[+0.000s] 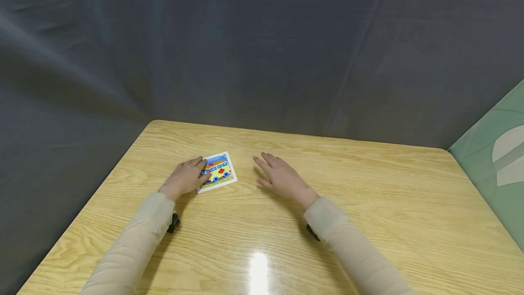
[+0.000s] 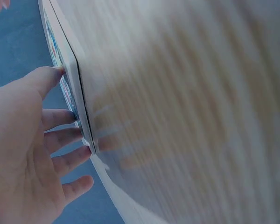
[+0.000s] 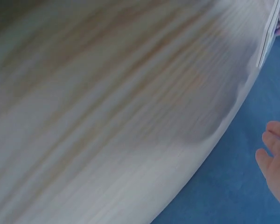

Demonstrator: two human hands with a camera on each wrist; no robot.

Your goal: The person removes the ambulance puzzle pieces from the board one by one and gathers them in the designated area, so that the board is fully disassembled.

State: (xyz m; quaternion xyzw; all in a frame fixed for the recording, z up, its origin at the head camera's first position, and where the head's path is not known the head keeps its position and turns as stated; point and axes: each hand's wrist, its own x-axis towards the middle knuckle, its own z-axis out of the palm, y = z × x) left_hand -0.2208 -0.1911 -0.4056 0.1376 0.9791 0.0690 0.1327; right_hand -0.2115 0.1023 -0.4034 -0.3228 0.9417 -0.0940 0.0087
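A flat, square picture board (image 1: 221,170) with a white border and a yellow vehicle printed on it lies at the left part of the wooden table. My left hand (image 1: 186,177) rests on its left side, fingers spread and fairly straight. In the left wrist view, the thumb and several fingertips of the left hand (image 2: 32,149) touch the board (image 2: 73,77) near its edge. To the right of the board, my right hand (image 1: 284,180) holds nothing, its fingers extended above the table. The right wrist view has the right hand (image 3: 277,163) at its right edge, apart from the board (image 3: 267,35).
The wooden table (image 1: 368,185) reaches to a dark curtain (image 1: 262,49) behind and at the left. A green panel with pale shapes (image 1: 501,158) stands at the right. Dark straps or devices sit under both wrists.
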